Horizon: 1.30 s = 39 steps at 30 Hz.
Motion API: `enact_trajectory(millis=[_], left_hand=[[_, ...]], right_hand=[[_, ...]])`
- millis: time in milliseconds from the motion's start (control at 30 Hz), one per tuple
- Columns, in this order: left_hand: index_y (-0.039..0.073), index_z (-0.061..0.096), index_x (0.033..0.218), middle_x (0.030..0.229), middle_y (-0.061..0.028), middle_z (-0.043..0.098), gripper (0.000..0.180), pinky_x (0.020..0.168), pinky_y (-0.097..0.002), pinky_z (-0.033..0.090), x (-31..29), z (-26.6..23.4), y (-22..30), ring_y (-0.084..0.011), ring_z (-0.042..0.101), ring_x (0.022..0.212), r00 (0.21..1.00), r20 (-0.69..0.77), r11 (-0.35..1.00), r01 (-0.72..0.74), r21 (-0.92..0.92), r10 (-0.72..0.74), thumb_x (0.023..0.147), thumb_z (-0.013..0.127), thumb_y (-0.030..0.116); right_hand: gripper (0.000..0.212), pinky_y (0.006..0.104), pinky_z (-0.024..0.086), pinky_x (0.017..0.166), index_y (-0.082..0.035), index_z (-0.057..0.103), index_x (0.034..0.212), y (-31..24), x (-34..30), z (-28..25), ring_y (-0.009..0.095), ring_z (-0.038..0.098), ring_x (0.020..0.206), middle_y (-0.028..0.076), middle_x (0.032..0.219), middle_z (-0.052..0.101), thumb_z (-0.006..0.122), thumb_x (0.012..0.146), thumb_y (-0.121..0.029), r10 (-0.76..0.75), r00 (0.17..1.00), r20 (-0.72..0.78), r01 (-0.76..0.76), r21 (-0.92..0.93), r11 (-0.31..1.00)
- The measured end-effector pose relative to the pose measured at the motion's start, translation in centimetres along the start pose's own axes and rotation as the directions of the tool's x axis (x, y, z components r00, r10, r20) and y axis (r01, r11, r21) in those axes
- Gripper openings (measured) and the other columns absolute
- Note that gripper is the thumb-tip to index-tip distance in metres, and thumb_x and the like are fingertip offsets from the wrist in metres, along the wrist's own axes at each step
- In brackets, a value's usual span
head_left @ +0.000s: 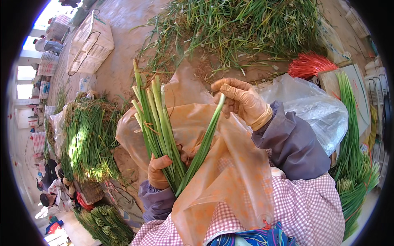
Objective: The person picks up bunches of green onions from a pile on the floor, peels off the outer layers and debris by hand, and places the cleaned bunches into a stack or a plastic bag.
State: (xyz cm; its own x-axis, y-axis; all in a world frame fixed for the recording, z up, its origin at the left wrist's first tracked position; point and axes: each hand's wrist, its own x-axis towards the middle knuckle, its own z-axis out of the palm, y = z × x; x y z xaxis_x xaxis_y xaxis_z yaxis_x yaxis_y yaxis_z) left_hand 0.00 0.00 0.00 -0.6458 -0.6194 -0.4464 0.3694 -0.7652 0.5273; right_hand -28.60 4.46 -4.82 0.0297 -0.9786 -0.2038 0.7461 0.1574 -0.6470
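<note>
The right hand (243,101) pinches a stalk (208,130) by its pale end; the left hand (159,170) clasps a bunch (163,128), ideally without crushing it

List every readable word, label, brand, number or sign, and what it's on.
None legible.
White plastic crate, upper left: any marks too small or blurred to read.
Clear plastic sheeting, right: no readable print.
Green stalks in left hand and right hand: no lettering visible.

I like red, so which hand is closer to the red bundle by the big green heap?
Right. The right hand is below and left of the red bundle; the left hand is farther down and left.
</note>
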Motion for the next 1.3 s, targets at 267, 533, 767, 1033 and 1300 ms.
enact_trajectory(millis=[267,533,767,1033,1300], left_hand=[[0.0,0.055,0.111,0.1,-0.0154,0.06,0.047,0.068,-0.0468,0.053,0.1,0.6,0.2,-0.029,0.059,0.077,0.998,-0.039,0.999,-0.043,0.013,0.044,0.065,0.064,0.004],[0.002,0.045,0.124,0.106,-0.0144,0.056,0.064,0.061,-0.0365,0.052,0.2,-0.9,-0.3,-0.0262,0.058,0.078,0.997,0.034,0.997,-0.065,-0.029,0.066,0.064,0.066,0.004],[0.003,0.042,0.129,0.105,-0.0106,0.057,0.071,0.072,-0.0381,0.051,0.8,-1.1,-0.2,-0.0239,0.055,0.091,0.992,0.003,0.992,-0.125,-0.006,0.125,0.061,0.067,0.004],[0.0,0.059,0.103,0.095,-0.011,0.063,0.042,0.095,-0.0452,0.043,2.6,2.9,-0.1,-0.0299,0.057,0.096,0.991,-0.016,0.99,-0.135,0.039,0.135,0.061,0.068,0.006],[0.006,0.041,0.126,0.092,-0.0075,0.057,0.069,0.081,-0.0501,0.048,3.1,1.7,-0.6,-0.0362,0.058,0.089,0.953,0.241,0.979,0.2,-0.039,-0.185,0.063,0.067,0.006]], right_hand=[[0.03,0.0274,0.049,0.068,-0.007,0.062,0.11,-0.5,0.4,2.8,0.011,0.058,0.075,0.004,0.091,0.064,0.061,0.089,-0.029,-0.228,0.974,-0.013,0.218,-0.242,0.946],[0.034,0.0324,0.052,0.069,-0.006,0.066,0.104,-8.5,1.4,-8.7,0.016,0.062,0.074,0.005,0.089,0.068,0.069,0.083,-0.033,-0.448,0.882,-0.147,0.117,-0.852,0.511],[0.027,0.0239,0.025,0.037,-0.01,0.067,0.092,5.6,3.6,-5.9,0.007,0.038,0.04,0.0,0.058,0.05,0.073,0.081,-0.033,0.352,0.928,-0.121,-0.372,-0.326,0.869],[0.017,0.0227,0.019,0.038,-0.003,0.063,0.093,1.3,4.0,0.5,0.005,0.031,0.039,-0.002,0.051,0.042,0.064,0.087,-0.019,0.143,0.978,0.154,-0.144,-0.005,0.99],[0.021,0.0245,0.02,0.039,-0.004,0.062,0.095,1.4,3.7,3.0,0.006,0.029,0.038,-0.005,0.047,0.036,0.058,0.089,-0.024,0.083,0.982,0.172,-0.12,0.222,0.968]])
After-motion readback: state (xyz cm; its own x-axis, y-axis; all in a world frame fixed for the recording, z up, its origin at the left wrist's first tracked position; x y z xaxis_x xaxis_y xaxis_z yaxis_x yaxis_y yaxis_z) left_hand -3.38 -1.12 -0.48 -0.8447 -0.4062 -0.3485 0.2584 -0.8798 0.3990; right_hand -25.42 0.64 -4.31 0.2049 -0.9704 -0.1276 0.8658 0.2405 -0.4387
